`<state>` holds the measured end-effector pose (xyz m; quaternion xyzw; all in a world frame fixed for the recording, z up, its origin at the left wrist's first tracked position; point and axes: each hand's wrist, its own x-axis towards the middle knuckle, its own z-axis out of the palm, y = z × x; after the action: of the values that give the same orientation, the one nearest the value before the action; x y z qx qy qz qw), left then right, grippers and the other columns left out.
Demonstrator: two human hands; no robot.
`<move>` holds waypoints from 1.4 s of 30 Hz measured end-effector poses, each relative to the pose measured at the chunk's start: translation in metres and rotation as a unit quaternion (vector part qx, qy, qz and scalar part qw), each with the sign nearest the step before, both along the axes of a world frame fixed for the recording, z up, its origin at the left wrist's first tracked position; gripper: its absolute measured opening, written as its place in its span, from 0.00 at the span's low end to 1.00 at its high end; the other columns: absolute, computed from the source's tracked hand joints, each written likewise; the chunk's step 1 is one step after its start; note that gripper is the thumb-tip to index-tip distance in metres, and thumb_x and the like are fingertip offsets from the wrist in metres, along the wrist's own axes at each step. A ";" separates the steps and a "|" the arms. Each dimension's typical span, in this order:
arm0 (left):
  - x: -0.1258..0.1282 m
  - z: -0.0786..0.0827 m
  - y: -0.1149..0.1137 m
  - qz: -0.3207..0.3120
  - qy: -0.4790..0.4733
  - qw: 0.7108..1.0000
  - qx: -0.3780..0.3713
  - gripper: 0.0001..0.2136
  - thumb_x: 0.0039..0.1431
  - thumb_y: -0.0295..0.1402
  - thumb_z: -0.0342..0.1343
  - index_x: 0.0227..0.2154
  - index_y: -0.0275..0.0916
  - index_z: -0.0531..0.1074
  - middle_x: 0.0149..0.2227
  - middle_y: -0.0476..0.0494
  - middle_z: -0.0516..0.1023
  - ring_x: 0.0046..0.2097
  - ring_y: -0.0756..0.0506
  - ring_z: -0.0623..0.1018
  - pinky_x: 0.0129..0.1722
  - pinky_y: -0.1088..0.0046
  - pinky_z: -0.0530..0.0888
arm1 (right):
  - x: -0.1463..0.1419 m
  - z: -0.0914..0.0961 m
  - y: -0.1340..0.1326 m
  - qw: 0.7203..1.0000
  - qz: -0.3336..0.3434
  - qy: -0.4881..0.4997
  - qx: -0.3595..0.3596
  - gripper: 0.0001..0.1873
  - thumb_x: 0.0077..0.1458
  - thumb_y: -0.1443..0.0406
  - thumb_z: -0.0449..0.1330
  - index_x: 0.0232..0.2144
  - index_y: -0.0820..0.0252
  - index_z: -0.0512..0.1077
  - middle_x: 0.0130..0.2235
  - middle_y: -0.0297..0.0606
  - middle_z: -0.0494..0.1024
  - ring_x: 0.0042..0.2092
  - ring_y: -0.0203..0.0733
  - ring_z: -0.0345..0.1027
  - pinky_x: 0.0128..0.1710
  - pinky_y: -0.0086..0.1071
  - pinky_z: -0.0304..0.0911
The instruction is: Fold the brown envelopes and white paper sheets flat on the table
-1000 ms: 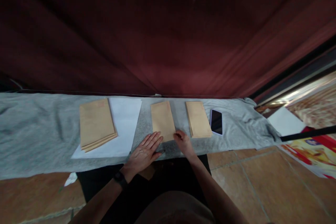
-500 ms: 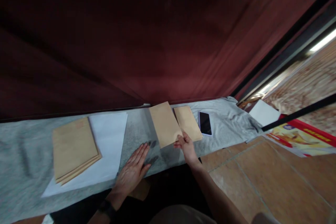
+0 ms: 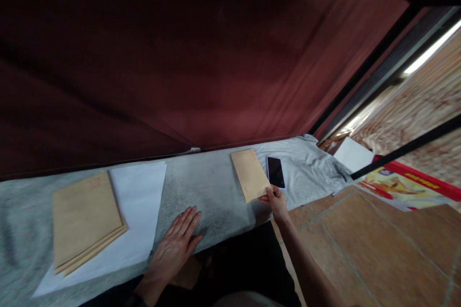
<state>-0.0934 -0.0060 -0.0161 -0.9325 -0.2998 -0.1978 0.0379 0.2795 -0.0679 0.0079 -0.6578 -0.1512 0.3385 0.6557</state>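
Note:
My right hand (image 3: 276, 203) pinches the near right corner of a brown paper envelope (image 3: 251, 175), thumb and fingers together. That envelope lies over the other one at the right, close beside a dark-screened phone (image 3: 275, 172). Flat on the grey cloth (image 3: 212, 172), my left hand (image 3: 173, 248) rests with its fingers stretched out and holds nothing. To its left, a slightly fanned stack of brown envelopes (image 3: 86, 220) sits on a large white sheet (image 3: 142, 206).
A dark red curtain-like surface (image 3: 201, 81) rises behind the cloth-covered strip. On the right are a black bar (image 3: 406, 151), a white box (image 3: 354, 154) and a red and yellow printed package (image 3: 403, 184) above the tiled floor (image 3: 360, 240).
My right hand has carried the envelope right, onto the other envelope near the phone. My left hand stays flat on the cloth. The whole view has shifted slightly.

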 end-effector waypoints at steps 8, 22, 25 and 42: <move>0.001 0.003 -0.001 0.001 0.002 1.000 0.004 0.27 0.70 0.48 0.46 0.67 0.41 0.61 0.67 0.39 0.66 0.65 0.38 0.71 0.62 0.56 0.72 | 0.004 -0.006 0.000 0.999 -0.039 0.002 -0.004 0.25 0.38 0.49 0.69 0.34 0.56 0.70 0.22 0.28 0.75 0.23 0.41 0.73 0.25 0.36 0.75; 0.001 0.002 -0.002 0.008 0.007 1.000 -0.005 0.26 0.70 0.48 0.46 0.65 0.40 0.63 0.67 0.39 0.66 0.65 0.38 0.70 0.62 0.55 0.72 | 0.004 -0.017 -0.005 0.999 -0.030 0.036 0.001 0.34 0.39 0.54 0.71 0.48 0.55 0.64 0.24 0.25 0.77 0.22 0.41 0.74 0.22 0.36 0.75; 0.002 0.003 -0.003 0.010 0.010 1.000 -0.008 0.27 0.70 0.48 0.46 0.65 0.40 0.63 0.67 0.38 0.66 0.65 0.38 0.70 0.62 0.54 0.71 | 0.005 -0.020 -0.005 0.999 -0.014 0.022 -0.024 0.39 0.40 0.52 0.71 0.52 0.55 0.63 0.22 0.25 0.76 0.20 0.40 0.71 0.19 0.34 0.73; 0.002 0.005 -0.005 0.015 0.003 0.999 -0.035 0.25 0.70 0.46 0.47 0.64 0.39 0.65 0.67 0.38 0.65 0.67 0.38 0.68 0.64 0.55 0.69 | 0.003 -0.011 -0.009 0.995 0.009 -0.070 -0.065 0.30 0.46 0.46 0.66 0.45 0.53 0.61 0.24 0.24 0.73 0.19 0.37 0.67 0.18 0.31 0.68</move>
<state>-0.0909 -0.0115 -0.0109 -0.9292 -0.3205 -0.1837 0.0090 0.2826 -0.0772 -0.0033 -0.7198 -0.1801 0.3063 0.5964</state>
